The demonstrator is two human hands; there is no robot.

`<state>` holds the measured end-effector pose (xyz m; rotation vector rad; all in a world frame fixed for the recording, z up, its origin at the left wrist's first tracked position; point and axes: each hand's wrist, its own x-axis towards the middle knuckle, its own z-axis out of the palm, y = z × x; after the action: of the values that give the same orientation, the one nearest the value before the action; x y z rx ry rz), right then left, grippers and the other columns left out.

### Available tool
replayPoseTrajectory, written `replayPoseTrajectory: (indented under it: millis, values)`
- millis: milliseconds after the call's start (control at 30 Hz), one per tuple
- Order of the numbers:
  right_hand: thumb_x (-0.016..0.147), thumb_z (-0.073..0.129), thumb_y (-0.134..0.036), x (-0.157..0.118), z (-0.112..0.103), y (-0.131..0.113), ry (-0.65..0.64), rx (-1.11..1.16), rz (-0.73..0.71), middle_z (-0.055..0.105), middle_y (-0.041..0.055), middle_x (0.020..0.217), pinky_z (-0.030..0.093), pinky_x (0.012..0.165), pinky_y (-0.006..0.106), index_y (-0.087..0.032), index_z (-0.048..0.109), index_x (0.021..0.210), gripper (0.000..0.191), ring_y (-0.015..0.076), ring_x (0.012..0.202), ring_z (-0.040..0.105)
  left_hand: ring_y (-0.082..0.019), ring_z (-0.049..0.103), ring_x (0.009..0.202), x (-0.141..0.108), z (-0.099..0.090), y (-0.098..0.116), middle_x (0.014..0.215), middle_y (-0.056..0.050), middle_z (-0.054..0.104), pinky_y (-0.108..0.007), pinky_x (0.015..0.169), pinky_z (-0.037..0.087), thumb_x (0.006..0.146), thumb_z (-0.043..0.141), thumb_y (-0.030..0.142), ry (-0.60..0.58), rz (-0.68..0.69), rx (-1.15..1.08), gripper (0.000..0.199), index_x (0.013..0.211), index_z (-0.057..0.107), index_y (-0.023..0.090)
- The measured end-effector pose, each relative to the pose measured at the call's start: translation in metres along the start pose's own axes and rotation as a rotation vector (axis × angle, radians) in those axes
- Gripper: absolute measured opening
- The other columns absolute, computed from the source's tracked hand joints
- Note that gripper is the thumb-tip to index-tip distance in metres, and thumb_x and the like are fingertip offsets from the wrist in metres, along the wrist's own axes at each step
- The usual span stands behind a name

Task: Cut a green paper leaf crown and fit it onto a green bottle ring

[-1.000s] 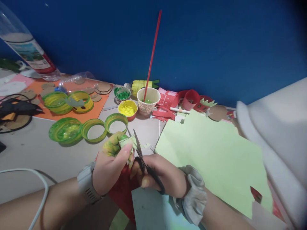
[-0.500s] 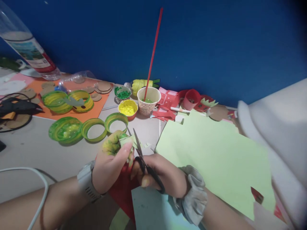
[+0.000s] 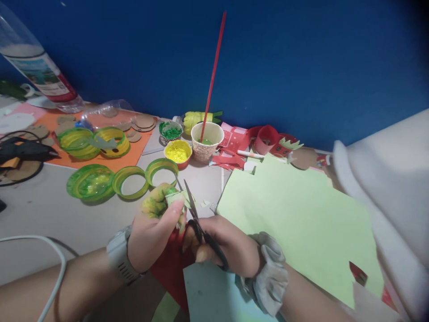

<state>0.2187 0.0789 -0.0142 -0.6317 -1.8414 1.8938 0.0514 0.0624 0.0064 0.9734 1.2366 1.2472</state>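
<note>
My left hand [image 3: 160,220], stained green and yellow on the fingers, pinches a small piece of light green paper [image 3: 176,197] between thumb and fingers. In my right hand [image 3: 224,243] is a pair of black-handled scissors [image 3: 193,209]. Their blades are apart, with the green paper between them. Tiny paper scraps [image 3: 204,204] lie on the table just beyond the scissors. Under my hands there is a sheet of red paper [image 3: 171,261] and a pale blue sheet [image 3: 208,290].
A large light green sheet [image 3: 295,214] covers the right side. Paint cups in yellow [image 3: 178,152] and green [image 3: 170,131] stand near a paper cup [image 3: 205,150] holding a red stick [image 3: 213,76]. Green-yellow plastic rings [image 3: 130,183], a bottle [image 3: 47,74] and a black glue gun [image 3: 23,150] are left.
Hardly anything differs. The view has shifted very slightly; both hands keep their hold, and the scissor blades remain apart around the paper.
</note>
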Motion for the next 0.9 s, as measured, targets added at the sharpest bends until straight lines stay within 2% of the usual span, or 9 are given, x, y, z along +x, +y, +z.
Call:
replayPoseTrajectory:
  millis: [333,567,900]
  values:
    - [0.082,0.057,-0.062,0.001,0.005,-0.002,0.060,0.103,-0.004,0.059,0.0025,0.069,0.050,0.062,0.020,-0.011,0.065,0.085,0.052,0.0100,0.060,0.053,-0.012,0.049,0.043,-0.001,-0.001,-0.009,0.049,0.005,0.052,-0.023,0.042,0.043,0.082,0.060,0.029,-0.037,-0.056,-0.006,0.021,0.065,0.049,0.023]
    - [0.083,0.055,-0.063,0.001,0.003,0.000,0.037,0.041,-0.014,0.060,0.0032,0.071,0.047,0.061,0.019,-0.011,0.065,0.086,0.053,0.0103,0.063,0.055,-0.011,0.050,0.043,-0.001,-0.001,-0.007,0.049,0.004,0.055,-0.021,0.042,0.044,0.081,0.060,0.028,-0.003,-0.120,0.027,0.021,0.064,0.050,0.022]
    - [0.084,0.056,-0.060,0.001,0.003,0.002,0.049,0.020,-0.033,0.060,0.0032,0.072,0.047,0.063,0.019,-0.011,0.065,0.086,0.050,0.0103,0.064,0.054,-0.012,0.052,0.044,-0.002,-0.002,-0.008,0.050,0.004,0.056,-0.022,0.044,0.045,0.081,0.059,0.027,0.005,-0.136,0.033,0.020,0.064,0.050,0.022]
